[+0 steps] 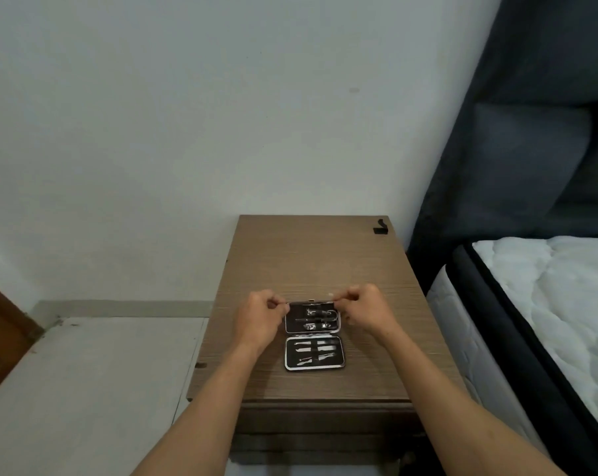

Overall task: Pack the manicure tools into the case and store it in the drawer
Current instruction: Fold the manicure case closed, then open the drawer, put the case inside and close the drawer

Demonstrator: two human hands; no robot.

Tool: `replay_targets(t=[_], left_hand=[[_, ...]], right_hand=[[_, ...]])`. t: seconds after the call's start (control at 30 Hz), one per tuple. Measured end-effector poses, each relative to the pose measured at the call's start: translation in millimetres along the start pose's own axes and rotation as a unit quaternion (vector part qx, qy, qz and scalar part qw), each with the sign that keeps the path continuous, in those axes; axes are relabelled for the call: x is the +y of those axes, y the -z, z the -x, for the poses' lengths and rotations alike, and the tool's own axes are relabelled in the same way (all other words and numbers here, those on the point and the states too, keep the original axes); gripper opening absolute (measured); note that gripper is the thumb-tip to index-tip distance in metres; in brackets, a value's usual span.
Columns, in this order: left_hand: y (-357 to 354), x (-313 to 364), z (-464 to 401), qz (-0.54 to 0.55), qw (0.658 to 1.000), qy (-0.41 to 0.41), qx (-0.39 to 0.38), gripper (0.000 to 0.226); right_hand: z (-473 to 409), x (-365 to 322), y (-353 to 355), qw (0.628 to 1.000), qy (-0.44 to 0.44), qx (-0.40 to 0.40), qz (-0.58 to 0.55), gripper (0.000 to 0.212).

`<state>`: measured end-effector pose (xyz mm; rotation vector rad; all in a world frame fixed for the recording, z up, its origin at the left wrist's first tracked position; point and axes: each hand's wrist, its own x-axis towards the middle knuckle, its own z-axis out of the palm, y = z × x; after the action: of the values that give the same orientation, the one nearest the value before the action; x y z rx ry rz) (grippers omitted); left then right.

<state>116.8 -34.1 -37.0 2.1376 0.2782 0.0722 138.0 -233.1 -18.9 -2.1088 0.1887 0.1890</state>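
Against a pale wall stands a brown wooden nightstand, with a bed on its right side and a light floor on its left. On the top of the nightstand, near the front, lies the manicure case, opened flat in two halves. The near half holds several slim metal tools under a strap, and the far half holds some more small tools. The left hand pinches the far left corner of the case with curled fingers. The right hand pinches the far right corner in the same way. Near the back right corner of the nightstand is a small black object; what it is cannot be told. Below the top, the drawer front looks closed.
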Motion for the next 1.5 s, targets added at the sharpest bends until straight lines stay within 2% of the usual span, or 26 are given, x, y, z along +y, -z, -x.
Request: replay_targets(t=[0.17, 0.3, 0.43, 0.67, 0.9, 1.03, 1.17, 1.27, 1.4, 1.5], left_hand=[[11.1, -0.6, 39.8, -0.040, 0.994, -0.096, -0.028, 0.010], [13.5, -16.6, 70.6, -0.083, 0.985, -0.150, -0.033, 0.017], [6.0, -33.1, 91.6, -0.134, 0.971, -0.195, -0.023, 0.023], [-0.9, -44.4, 89.9, -0.150, 0.956, -0.252, 0.001, 0.017], [-5.1, -49.1, 88.2, -0.147, 0.952, -0.270, 0.018, 0.015], [-8.2, -51.5, 84.9, -0.150, 0.945, -0.289, 0.036, 0.016], [-10.2, -54.8, 96.6, -0.131, 0.961, -0.243, 0.031, 0.025], [-8.4, -62.0, 120.1, -0.138, 0.957, -0.247, 0.056, 0.018], [-8.1, -87.4, 152.5, -0.185, 0.941, -0.268, 0.087, 0.007], [-7.7, -101.1, 174.1, -0.236, 0.936, -0.255, 0.045, 0.017]], right_hand=[[41.1, 4.8, 17.7, 0.995, 0.077, -0.049, 0.035, 0.011], [68.4, 20.8, 12.8, 0.987, 0.117, -0.051, 0.099, 0.018], [78.5, 43.5, 5.0, 0.963, 0.175, -0.042, 0.199, 0.022], [78.0, 54.5, -4.4, 0.944, 0.234, -0.026, 0.232, 0.017], [74.9, 54.9, -4.8, 0.935, 0.256, -0.029, 0.243, 0.013], [74.6, 58.2, -5.8, 0.942, 0.263, -0.017, 0.209, 0.011], [88.0, 61.9, -10.9, 0.947, 0.244, -0.001, 0.207, 0.025], [111.4, 73.8, -16.6, 0.948, 0.242, 0.024, 0.206, 0.036], [149.7, 107.7, -19.3, 0.910, 0.318, 0.126, 0.233, 0.017], [171.0, 129.0, -12.1, 0.910, 0.255, 0.095, 0.313, 0.017]])
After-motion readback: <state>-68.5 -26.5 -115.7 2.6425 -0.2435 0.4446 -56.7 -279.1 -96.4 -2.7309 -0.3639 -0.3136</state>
